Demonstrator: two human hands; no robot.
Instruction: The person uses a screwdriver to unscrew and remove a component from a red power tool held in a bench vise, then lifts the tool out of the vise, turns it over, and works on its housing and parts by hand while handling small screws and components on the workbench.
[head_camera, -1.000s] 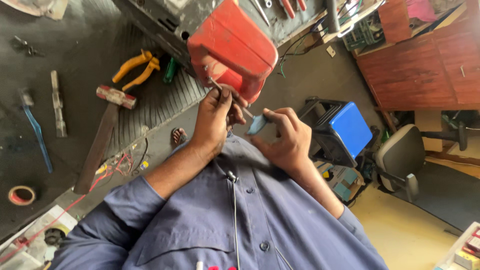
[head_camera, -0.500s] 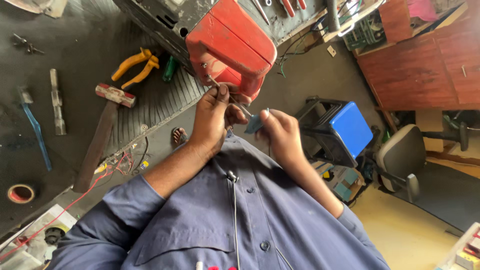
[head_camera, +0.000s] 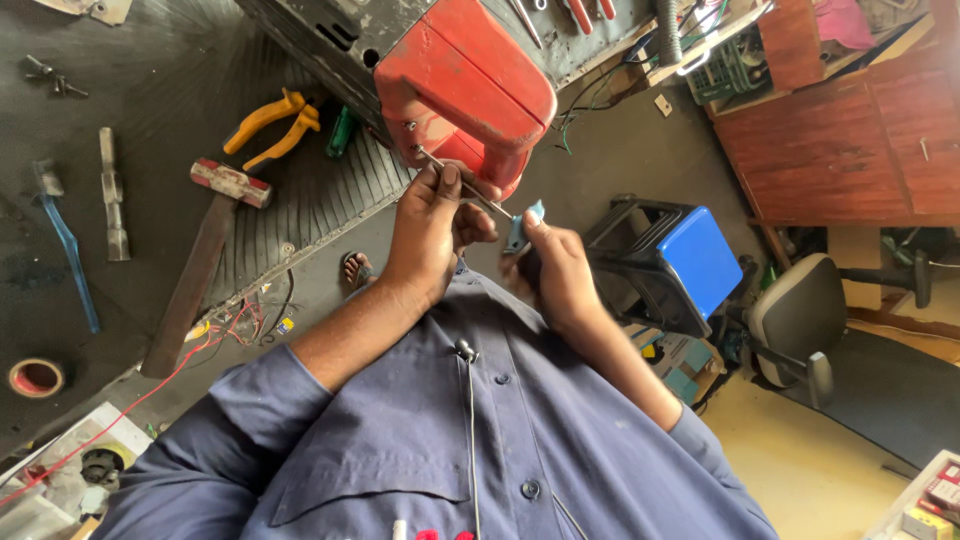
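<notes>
Driving a screwdriver (head_camera: 470, 185) into the red housing (head_camera: 465, 75): left hand (head_camera: 430, 225) fingers pinch its shaft, right hand (head_camera: 555, 270) fingers closed round the blue handle (head_camera: 520, 228).

soft even daylight, sharp focus, slight wide-angle distortion.

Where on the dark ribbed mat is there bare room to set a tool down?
Bare mat lies between the small metal bracket and the yellow-handled pliers, and left of the wooden-handled hammer. It is crowded by the red machine casing, where both hands work.
</notes>
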